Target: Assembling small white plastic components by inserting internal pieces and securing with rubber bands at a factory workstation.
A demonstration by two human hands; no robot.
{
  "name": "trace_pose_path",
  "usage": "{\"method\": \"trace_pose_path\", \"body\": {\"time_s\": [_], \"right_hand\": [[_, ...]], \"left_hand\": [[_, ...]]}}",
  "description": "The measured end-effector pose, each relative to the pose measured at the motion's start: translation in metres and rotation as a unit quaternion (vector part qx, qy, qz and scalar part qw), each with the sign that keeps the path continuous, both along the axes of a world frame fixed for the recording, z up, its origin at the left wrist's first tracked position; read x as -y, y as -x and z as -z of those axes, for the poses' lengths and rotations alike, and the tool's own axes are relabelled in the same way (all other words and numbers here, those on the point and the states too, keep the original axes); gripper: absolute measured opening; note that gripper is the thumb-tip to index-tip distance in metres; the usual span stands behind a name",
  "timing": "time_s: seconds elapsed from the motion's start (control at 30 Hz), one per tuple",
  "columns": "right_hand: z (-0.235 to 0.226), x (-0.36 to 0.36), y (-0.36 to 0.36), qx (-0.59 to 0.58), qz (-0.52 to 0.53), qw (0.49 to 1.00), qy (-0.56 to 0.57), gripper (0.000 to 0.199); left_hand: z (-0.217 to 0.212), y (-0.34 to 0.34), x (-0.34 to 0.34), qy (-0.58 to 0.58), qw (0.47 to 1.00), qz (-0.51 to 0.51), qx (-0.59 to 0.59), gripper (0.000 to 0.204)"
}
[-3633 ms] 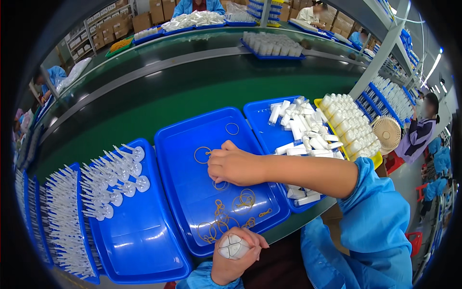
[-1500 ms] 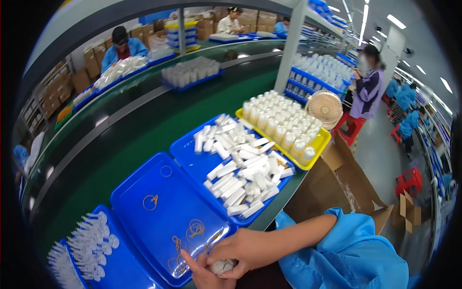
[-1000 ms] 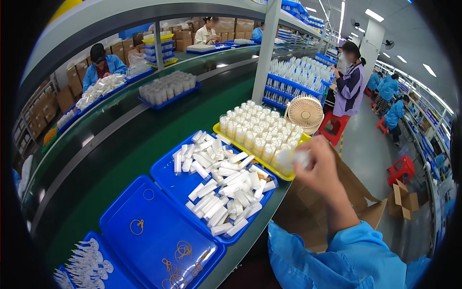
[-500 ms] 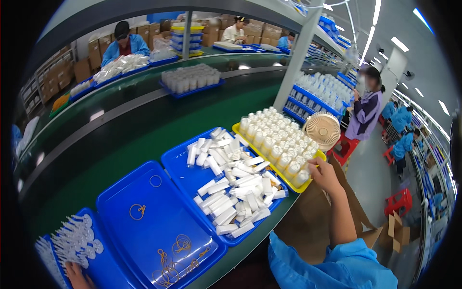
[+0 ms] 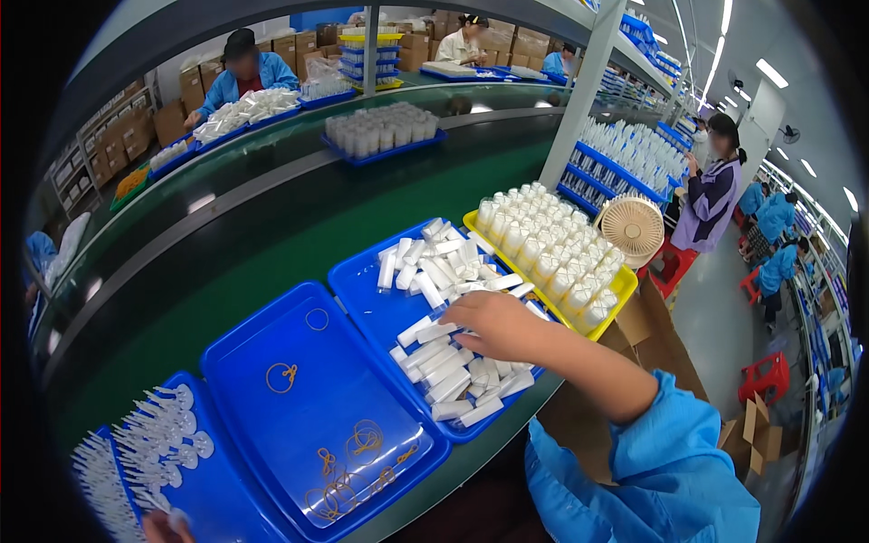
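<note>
My right hand (image 5: 498,323) reaches over a blue tray (image 5: 367,299) heaped with white, clear-wrapped small boxes (image 5: 448,376). Its fingers are bent and apart, right at the boxes, and no box is lifted. At the lower left edge, my left hand (image 5: 167,528) is partly cut off. Its fingertips close on a whitish translucent plastic piece, blurred, beside a blue tray with rows of translucent stemmed plastic discs (image 5: 167,439). Between the hands, another blue tray (image 5: 299,407) holds several loose tan elastic bands (image 5: 348,475).
A yellow tray (image 5: 625,290) of upright clear cups with white contents (image 5: 552,249) stands at right, near a beige fan (image 5: 632,228). Beyond lies a green conveyor (image 5: 262,231) carrying a blue tray of cups (image 5: 385,131). A metal post (image 5: 579,104) rises behind. Other people work farther off.
My right hand has moved left from the yellow tray's cups to over the white boxes. My left hand has drawn down toward the lower edge with a plastic piece. The view has shifted slightly.
</note>
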State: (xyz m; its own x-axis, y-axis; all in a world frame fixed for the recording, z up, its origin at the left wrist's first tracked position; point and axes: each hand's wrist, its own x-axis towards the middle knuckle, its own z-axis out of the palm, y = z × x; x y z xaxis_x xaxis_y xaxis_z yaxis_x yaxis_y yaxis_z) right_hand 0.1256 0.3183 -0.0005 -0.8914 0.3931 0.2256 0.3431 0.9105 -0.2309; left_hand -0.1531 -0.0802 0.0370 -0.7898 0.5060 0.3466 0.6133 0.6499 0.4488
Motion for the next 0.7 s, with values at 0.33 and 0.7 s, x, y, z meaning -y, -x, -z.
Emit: {"method": "trace_pose_path", "body": {"time_s": [0.33,0.7], "right_hand": [[-0.002,0.008,0.042,-0.008,-0.07,0.997,-0.022,0.027],[-0.014,0.088,0.014,-0.233,0.015,0.699,0.676,0.017]], "left_hand": [[0.047,-0.128,-0.051,-0.44,0.719,0.193,0.502,0.023],[0.065,-0.153,-0.113,-0.354,0.716,0.428,0.424,0.021]]}}
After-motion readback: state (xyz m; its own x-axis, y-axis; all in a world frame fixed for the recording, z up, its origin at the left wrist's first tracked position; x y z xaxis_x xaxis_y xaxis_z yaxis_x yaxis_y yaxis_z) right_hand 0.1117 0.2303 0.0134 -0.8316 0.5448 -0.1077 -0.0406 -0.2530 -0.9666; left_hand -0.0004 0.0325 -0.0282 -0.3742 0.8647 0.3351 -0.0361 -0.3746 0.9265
